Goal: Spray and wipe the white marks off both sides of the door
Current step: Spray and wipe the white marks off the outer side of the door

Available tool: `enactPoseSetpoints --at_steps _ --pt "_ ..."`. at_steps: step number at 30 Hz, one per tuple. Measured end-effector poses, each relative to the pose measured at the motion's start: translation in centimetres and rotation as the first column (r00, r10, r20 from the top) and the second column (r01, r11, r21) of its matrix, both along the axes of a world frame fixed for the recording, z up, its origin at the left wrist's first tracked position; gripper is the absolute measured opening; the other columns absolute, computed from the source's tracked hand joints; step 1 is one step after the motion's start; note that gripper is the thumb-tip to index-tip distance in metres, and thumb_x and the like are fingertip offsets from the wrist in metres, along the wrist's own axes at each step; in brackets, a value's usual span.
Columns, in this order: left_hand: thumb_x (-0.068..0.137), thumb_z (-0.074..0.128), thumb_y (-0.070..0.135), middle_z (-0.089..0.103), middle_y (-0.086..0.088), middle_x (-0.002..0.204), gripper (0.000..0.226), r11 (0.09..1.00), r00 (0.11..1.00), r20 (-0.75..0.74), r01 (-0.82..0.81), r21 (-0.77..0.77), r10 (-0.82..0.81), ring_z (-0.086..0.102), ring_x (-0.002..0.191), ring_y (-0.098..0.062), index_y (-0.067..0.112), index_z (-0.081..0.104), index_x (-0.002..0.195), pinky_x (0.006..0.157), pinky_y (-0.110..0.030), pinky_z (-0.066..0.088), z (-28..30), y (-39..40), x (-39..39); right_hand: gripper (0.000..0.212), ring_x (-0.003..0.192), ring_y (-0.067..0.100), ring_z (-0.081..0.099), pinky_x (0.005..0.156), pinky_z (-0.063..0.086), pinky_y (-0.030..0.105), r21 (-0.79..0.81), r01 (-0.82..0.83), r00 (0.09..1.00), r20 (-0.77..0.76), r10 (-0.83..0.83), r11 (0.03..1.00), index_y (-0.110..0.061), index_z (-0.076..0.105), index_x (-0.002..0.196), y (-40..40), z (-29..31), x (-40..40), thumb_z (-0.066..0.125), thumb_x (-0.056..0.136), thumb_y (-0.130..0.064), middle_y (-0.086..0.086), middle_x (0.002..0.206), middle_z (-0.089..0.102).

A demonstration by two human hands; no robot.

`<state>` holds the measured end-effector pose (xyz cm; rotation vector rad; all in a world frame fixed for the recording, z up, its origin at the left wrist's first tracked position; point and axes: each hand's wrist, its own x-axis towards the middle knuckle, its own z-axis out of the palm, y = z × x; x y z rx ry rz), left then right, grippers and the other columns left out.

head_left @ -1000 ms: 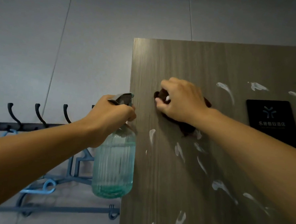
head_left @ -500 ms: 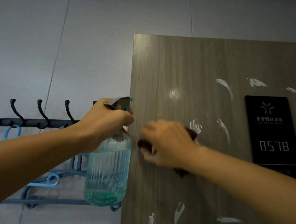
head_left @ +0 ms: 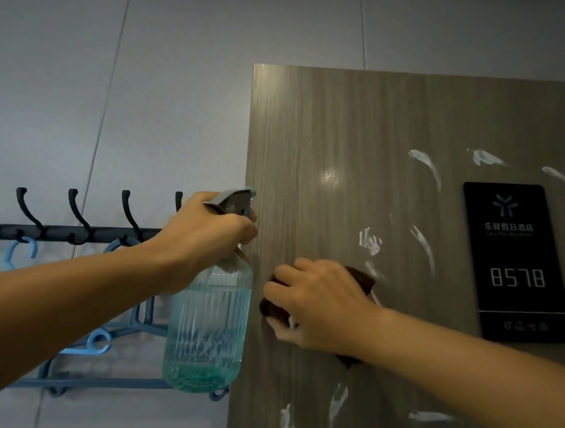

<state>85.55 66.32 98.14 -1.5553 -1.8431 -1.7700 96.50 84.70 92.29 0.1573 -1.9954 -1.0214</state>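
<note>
Since the earlier frames, the right hand (head_left: pixel 315 304) is sliding its dark cloth (head_left: pixel 359 276) down the door (head_left: pixel 311 133), fingers curling over it and pressing flat. Remaining white marks (head_left: pixel 371 241) are lying just up-right of it, others below. Beside the door's left edge, the left hand (head_left: pixel 204 239) is gripping the spray bottle (head_left: pixel 206 334) upright, nearer that edge.
</note>
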Motion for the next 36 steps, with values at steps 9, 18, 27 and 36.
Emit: enactPoseSetpoints --at_steps 9,18,27,36 --pt "0.089 0.067 -0.001 0.073 -0.027 0.11 0.019 1.0 1.0 0.003 0.023 0.004 -0.023 0.074 0.09 -0.042 0.003 0.07 0.107 0.077 -0.049 0.064 0.8 0.6 0.2 0.028 0.068 0.018 0.05 0.055 0.035 0.029 -0.154 -0.054 0.926 -0.377 -0.008 0.987 -0.02 0.059 0.088 -0.4 5.3 -0.8 0.071 0.087 -0.046 -0.006 0.081 0.049" --pt "0.089 0.065 -0.003 0.073 -0.027 0.11 0.019 1.0 1.0 -0.014 0.007 -0.001 -0.007 0.072 0.095 -0.046 0.005 0.07 0.106 0.077 -0.051 0.063 0.6 0.7 0.5 0.026 0.068 0.019 0.056 0.053 0.042 0.029 -0.113 0.0 0.985 -0.173 -0.02 0.994 -0.021 0.061 0.092 0.6 1.9 1.3 0.066 0.088 -0.047 -0.003 0.083 0.059" --pt "0.087 0.063 -0.005 0.07 -0.031 0.104 0.025 0.997 0.997 -0.032 0.073 0.023 -0.072 0.066 0.081 -0.038 -0.009 0.065 0.111 0.071 -0.044 0.057 0.9 2.2 1.9 0.029 0.071 0.021 0.059 0.054 0.049 0.033 -0.127 -0.004 0.982 -0.187 -0.02 0.992 -0.021 0.067 0.099 0.4 0.4 1.0 0.069 0.086 -0.047 -0.001 0.088 0.061" --pt "0.085 0.066 -0.001 0.073 -0.027 0.108 0.019 0.99 0.99 -0.05 0.129 -0.058 -0.132 0.072 0.09 -0.045 0.004 0.072 0.103 0.07 -0.044 0.055 0.1 6.0 5.6 0.028 0.076 0.012 0.055 0.061 0.05 0.032 -0.328 -0.174 0.922 -0.385 0.037 0.928 -0.022 0.066 0.093 2.5 -0.3 10.1 0.064 0.087 -0.05 -0.008 0.086 0.058"
